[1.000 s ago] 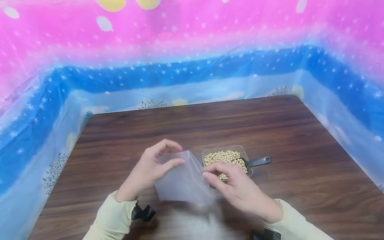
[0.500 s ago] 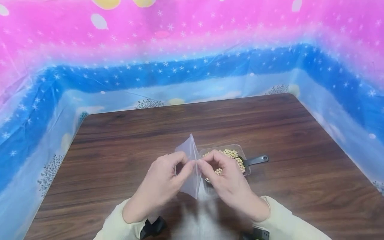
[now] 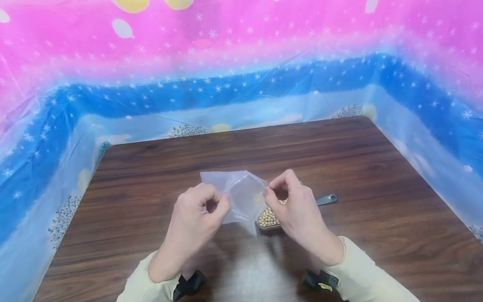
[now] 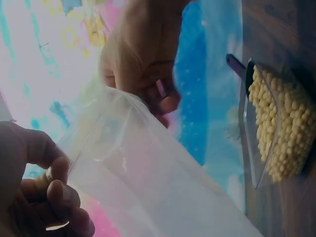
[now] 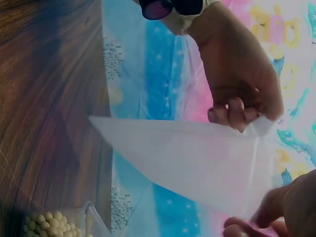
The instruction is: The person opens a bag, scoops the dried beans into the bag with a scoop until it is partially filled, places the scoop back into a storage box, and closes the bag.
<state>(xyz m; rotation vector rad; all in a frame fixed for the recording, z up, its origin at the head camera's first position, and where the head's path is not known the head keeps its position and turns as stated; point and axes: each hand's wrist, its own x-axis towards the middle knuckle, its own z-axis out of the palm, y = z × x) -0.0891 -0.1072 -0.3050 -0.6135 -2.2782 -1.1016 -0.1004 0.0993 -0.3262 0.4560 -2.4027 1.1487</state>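
milky see-through plastic forms the bag [image 3: 245,193], held up above the table [image 3: 151,180] between two hands. the left hand [image 3: 192,222] pinches one side of its rim between thumb and forefinger; the right hand [image 3: 299,214] pinches the other side the same way. from the head view the mouth gapes between those pinches, but the right hand covers much of the tub [image 3: 269,227] and its pale beans [image 3: 268,218], leaving the scoop [image 3: 327,199] as a handle sticking out to the right. the left wrist view has far more of the beans, heaped behind the clear wall; the right wrist view catches just one corner of the tub. brown wood spreads well beyond the bag to rounded far corners, with wide stretches left and right; the tub sits close on the right, and printed cloth [image 3: 234,96] rises past the far edge. seen from the right wrist, the bag's long axis runs from the hands to a narrow corner pointing toward the table.
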